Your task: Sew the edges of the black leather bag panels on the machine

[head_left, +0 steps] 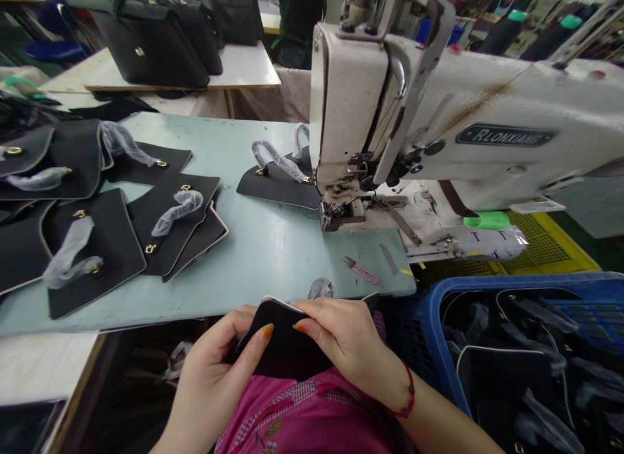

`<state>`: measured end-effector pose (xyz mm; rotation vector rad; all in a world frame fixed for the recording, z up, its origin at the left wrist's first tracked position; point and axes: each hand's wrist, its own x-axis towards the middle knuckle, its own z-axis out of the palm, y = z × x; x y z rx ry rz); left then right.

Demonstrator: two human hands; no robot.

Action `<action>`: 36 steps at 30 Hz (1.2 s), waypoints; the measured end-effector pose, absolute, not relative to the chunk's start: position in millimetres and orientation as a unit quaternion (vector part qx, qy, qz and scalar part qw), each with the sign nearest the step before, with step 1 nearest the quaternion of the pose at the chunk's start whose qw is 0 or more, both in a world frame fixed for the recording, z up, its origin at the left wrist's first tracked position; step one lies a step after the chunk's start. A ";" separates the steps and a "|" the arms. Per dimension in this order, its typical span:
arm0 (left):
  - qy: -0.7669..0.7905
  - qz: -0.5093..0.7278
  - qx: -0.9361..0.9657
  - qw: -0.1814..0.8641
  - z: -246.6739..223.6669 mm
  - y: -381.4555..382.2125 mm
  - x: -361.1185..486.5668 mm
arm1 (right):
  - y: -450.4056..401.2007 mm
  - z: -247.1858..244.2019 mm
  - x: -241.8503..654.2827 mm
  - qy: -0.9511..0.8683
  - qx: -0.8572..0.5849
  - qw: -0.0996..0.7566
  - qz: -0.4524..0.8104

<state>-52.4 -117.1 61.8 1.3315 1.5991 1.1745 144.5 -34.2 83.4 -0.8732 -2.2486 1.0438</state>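
A black leather panel [287, 347] with a pale edge is held over my lap at the table's front edge. My left hand [221, 360] grips its left side, thumb on the near face and fingers behind. On its upper right edge, my right hand [341, 337] is closed, thumb on the face. A plastic-wrapped handle [320, 289] shows just beyond my right hand. Past the hands, a black panel with a wrapped handle [280, 184] lies beside the head of a white sewing machine [348, 109]. Pink thread snips [361, 270] rest on the table.
Several black panels with wrapped handles [97, 246] cover the left of the pale green table [263, 259]. A blue basket [439, 350] of similar pieces stands at the right, near a yellow crate [550, 246]. Black bags [146, 44] stand on a table behind.
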 end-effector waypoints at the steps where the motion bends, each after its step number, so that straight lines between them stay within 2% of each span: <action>1: 0.620 0.458 0.523 0.365 62.6 -116.6 -51.1 | -34.0 84.6 142.5 -0.828 -0.320 0.259 0.381; 8: 0.611 0.464 0.528 0.365 68.9 -111.7 -44.7 | -33.2 85.3 139.1 -0.794 -0.336 0.295 0.412; 15: 0.593 0.465 0.527 0.393 70.8 -106.6 -41.2 | -31.3 89.7 138.7 -0.762 -0.354 0.269 0.470; 21: 0.589 0.462 0.551 0.369 75.3 -103.9 -38.6 | -29.6 89.2 133.9 -0.750 -0.354 0.269 0.489; 30: 0.574 0.459 0.562 0.378 74.6 -104.2 -37.1 | -33.3 85.9 134.3 -0.742 -0.373 0.302 0.468; 36: 0.581 0.453 0.580 0.348 76.7 -102.0 -34.6 | -35.0 87.8 135.5 -0.726 -0.380 0.321 0.474</action>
